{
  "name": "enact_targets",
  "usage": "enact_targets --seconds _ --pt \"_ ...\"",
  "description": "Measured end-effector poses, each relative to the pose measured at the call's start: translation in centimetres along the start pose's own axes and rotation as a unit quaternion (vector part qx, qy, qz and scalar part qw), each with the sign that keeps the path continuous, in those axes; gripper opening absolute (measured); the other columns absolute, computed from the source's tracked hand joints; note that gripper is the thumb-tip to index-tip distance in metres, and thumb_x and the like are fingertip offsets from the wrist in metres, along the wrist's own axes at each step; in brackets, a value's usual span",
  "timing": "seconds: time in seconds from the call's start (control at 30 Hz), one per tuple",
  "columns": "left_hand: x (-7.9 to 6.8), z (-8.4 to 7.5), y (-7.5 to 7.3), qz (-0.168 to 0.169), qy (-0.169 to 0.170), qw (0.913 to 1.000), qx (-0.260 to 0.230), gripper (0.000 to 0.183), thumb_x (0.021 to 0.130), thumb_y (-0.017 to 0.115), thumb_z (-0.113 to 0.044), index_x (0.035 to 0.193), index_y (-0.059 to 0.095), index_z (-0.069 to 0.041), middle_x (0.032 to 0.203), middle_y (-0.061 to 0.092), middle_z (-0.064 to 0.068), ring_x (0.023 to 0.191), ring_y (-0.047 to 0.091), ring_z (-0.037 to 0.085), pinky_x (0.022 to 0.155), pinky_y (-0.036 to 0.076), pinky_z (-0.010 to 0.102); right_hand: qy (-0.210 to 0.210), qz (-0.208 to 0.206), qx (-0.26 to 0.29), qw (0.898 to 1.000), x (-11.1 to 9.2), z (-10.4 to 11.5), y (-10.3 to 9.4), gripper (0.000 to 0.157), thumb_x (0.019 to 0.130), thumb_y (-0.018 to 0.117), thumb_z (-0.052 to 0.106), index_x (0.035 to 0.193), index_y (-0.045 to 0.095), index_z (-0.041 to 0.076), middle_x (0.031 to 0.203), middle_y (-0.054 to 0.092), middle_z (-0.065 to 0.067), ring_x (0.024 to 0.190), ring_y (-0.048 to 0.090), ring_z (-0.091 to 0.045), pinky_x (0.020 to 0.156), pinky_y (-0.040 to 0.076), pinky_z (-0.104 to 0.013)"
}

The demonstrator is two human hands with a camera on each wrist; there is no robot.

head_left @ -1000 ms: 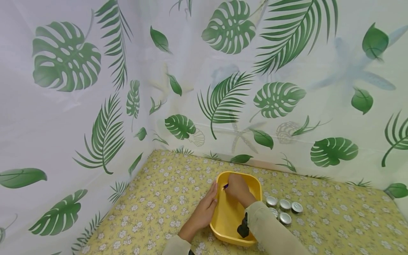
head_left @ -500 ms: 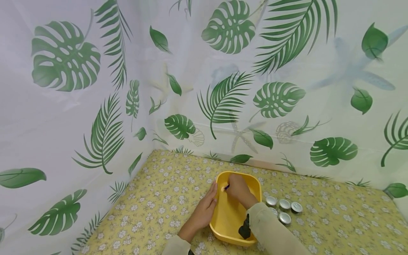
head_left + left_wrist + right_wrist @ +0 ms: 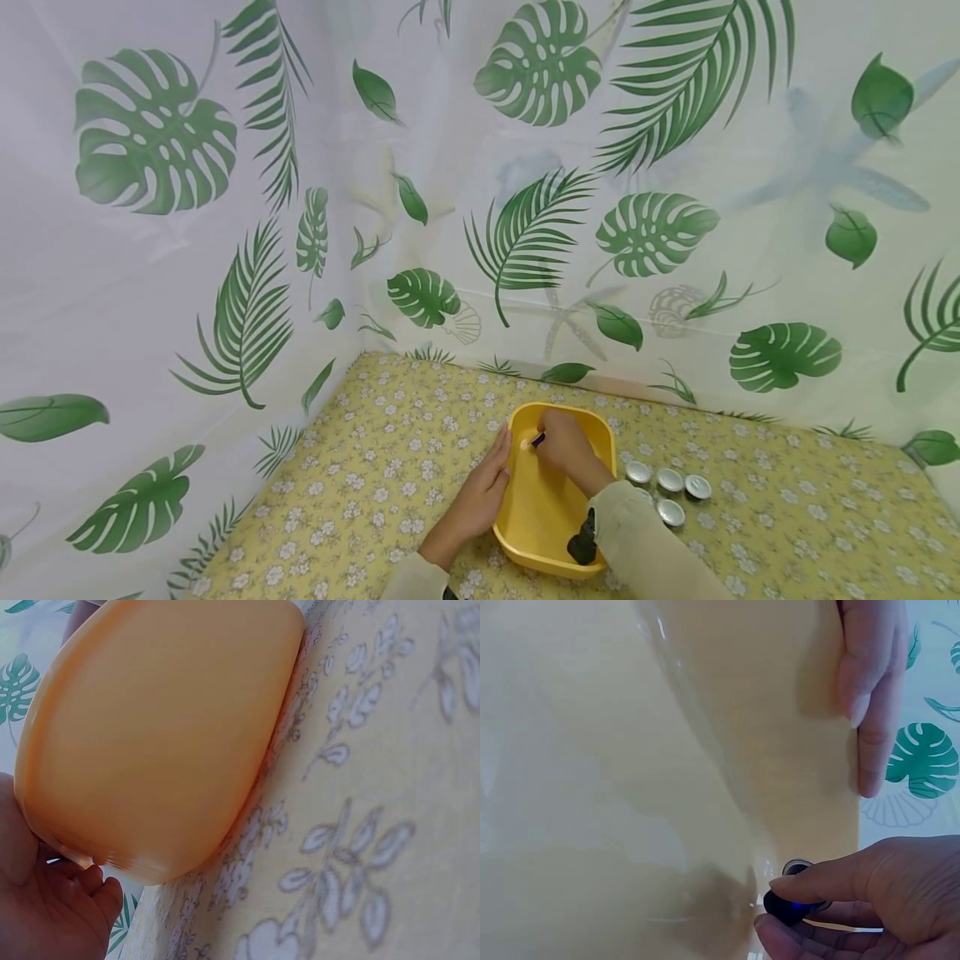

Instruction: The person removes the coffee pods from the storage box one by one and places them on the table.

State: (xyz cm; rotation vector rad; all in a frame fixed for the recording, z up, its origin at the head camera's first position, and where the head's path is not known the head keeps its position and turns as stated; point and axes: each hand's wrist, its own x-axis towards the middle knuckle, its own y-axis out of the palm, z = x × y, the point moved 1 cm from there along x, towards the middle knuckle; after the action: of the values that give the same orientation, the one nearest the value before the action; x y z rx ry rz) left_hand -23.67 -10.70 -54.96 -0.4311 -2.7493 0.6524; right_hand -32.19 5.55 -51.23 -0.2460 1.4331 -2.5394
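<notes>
A yellow rectangular plastic basin [image 3: 536, 521] stands on the flowered cloth. My left hand [image 3: 480, 493] holds its left rim, thumb at the edge and fingers along the outer wall. In the left wrist view that hand [image 3: 64, 907] shows beside the outer wall [image 3: 165, 735]. My right hand [image 3: 564, 440] is inside the basin near the far left corner. It pinches a small dark blue round object [image 3: 789, 904] with a silvery ring between thumb and fingers, close to the inner wall; the fingers hide part of it, and I cannot tell its kind.
Several small jars with silver lids [image 3: 670, 481] stand close together right of the basin, partly behind my right sleeve [image 3: 652, 542]. The yellow flowered cloth [image 3: 375, 500] covers the surface. White leaf-patterned sheets [image 3: 450, 208] hang behind and on the left.
My right hand has shifted slightly to the right inside the basin, with the dark blue object still in its fingers. The left hand and the basin stay almost in place.
</notes>
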Motion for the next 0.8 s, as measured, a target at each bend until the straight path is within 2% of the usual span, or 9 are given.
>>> enact_targets --seconds 0.07,0.2,0.4,0.5,0.63,0.8 --pt "0.0 0.0 0.0 0.0 0.0 1.0 0.001 0.053 0.112 0.031 -0.009 0.162 0.013 -0.003 0.169 0.0 0.0 0.155 0.008 0.027 0.124 0.014 0.051 -0.002 0.002 0.0 1.0 -0.1 0.0 -0.3 0.023 0.081 0.07 -0.009 0.066 0.057 0.003 0.058 0.036 -0.001 0.053 0.03 -0.016 0.051 0.028 -0.027" --pt "-0.1 0.0 0.0 -0.001 -0.002 1.0 0.004 0.053 0.112 0.03 -0.009 0.162 0.013 -0.003 0.169 0.0 0.0 0.155 0.008 0.027 0.124 0.014 0.051 0.001 0.008 0.0 1.0 -0.1 0.1 -0.7 0.012 0.081 0.072 -0.008 0.074 0.065 -0.001 0.062 0.047 -0.003 0.054 0.035 -0.015 0.05 0.03 -0.026" --pt "-0.1 -0.3 0.0 -0.005 -0.002 1.0 0.003 0.053 0.112 0.031 -0.009 0.162 0.015 -0.003 0.17 0.003 0.005 0.155 0.009 0.026 0.123 0.015 0.052 -0.01 0.003 0.006 1.0 0.0 0.3 -1.2 0.01 0.085 0.074 -0.006 0.078 0.07 0.0 0.062 0.05 -0.003 0.05 0.041 -0.015 0.047 0.033 -0.024" --pt "-0.2 -0.2 0.1 -0.006 -0.003 1.0 0.005 0.053 0.112 0.031 -0.009 0.162 0.015 -0.003 0.17 0.004 0.006 0.155 0.009 0.027 0.123 0.016 0.052 -0.017 -0.003 0.005 1.0 -0.1 0.5 -1.3 0.004 0.084 0.074 -0.005 0.086 0.073 -0.002 0.07 0.059 -0.005 0.053 0.047 -0.016 0.049 0.037 -0.024" --pt "-0.1 -0.3 0.1 -0.009 -0.003 0.9999 0.007 0.052 0.112 0.031 -0.009 0.161 0.015 -0.002 0.17 0.004 0.008 0.155 0.01 0.027 0.123 0.016 0.053 -0.027 -0.01 0.004 1.0 -0.2 0.8 -1.7 0.01 0.083 0.073 -0.007 0.092 0.075 -0.005 0.08 0.066 -0.01 0.058 0.051 -0.018 0.052 0.04 -0.025" --pt "-0.1 -0.3 0.0 -0.009 0.002 0.9999 0.01 0.052 0.112 0.031 -0.008 0.161 0.015 0.0 0.17 0.005 0.012 0.155 0.01 0.028 0.122 0.016 0.054 -0.037 -0.018 -0.014 0.999 -0.7 1.4 -2.4 0.018 0.082 0.074 -0.008 0.099 0.075 -0.006 0.093 0.071 -0.015 0.073 0.062 -0.023 0.06 0.05 -0.03"
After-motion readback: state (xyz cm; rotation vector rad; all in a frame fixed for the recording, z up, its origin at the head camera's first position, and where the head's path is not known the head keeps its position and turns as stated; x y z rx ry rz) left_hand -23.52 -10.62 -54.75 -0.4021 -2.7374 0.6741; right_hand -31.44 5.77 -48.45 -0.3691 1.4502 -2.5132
